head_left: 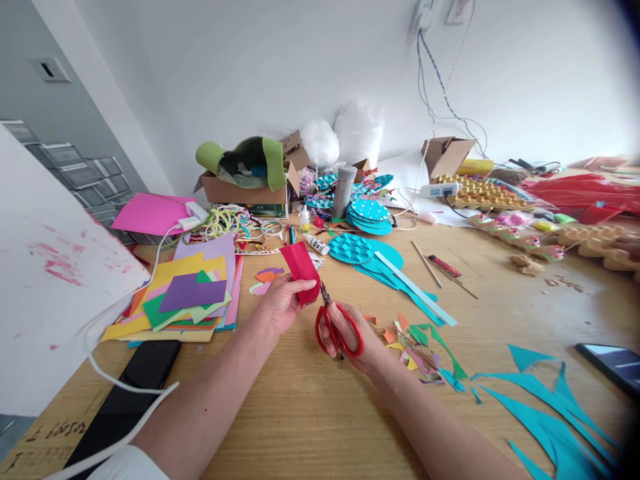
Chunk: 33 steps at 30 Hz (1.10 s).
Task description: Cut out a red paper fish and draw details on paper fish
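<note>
Left hand (284,303) pinches the red paper (300,263), right hand (369,343) grips the red-handled scissors (327,303), tips right by the paper's edge, over the desk (300,413)!

White left sleeve (131,465), bare left forearm (215,393), bare right forearm (425,413), bare left hand (281,301), bare right hand (369,341)

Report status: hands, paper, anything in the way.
Left hand pinching red paper. Right hand holding red-handled scissors, tips at paper's edge. Paper scraps beside right hand.
</note>
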Motion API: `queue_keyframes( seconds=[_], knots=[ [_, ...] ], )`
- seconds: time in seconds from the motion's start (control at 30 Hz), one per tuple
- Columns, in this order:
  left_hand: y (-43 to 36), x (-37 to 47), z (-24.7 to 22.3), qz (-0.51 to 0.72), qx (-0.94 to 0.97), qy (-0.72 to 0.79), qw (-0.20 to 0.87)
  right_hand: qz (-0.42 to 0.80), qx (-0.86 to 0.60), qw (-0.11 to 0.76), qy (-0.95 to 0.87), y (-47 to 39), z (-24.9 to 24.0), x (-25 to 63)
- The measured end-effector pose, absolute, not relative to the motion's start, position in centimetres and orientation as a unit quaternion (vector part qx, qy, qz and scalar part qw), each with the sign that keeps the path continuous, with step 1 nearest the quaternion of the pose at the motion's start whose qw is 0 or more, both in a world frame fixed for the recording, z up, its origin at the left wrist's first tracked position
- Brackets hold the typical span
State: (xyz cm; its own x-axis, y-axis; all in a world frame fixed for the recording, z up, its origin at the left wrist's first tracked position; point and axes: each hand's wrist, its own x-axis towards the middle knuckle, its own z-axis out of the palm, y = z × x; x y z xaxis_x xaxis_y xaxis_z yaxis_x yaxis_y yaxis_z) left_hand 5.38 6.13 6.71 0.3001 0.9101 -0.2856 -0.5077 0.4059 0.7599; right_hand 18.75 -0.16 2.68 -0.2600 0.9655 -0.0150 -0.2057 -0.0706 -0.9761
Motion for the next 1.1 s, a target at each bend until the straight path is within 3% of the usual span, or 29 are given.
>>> queue_keyframes(
  seconds=[1.1],
  knots=[
    [5.67, 5.87, 6.54, 0.502, 0.300, 0.377, 0.718, 0.608, -0.419, 0.466, -0.487, -0.13, 2.65, 18.56]
  ],
)
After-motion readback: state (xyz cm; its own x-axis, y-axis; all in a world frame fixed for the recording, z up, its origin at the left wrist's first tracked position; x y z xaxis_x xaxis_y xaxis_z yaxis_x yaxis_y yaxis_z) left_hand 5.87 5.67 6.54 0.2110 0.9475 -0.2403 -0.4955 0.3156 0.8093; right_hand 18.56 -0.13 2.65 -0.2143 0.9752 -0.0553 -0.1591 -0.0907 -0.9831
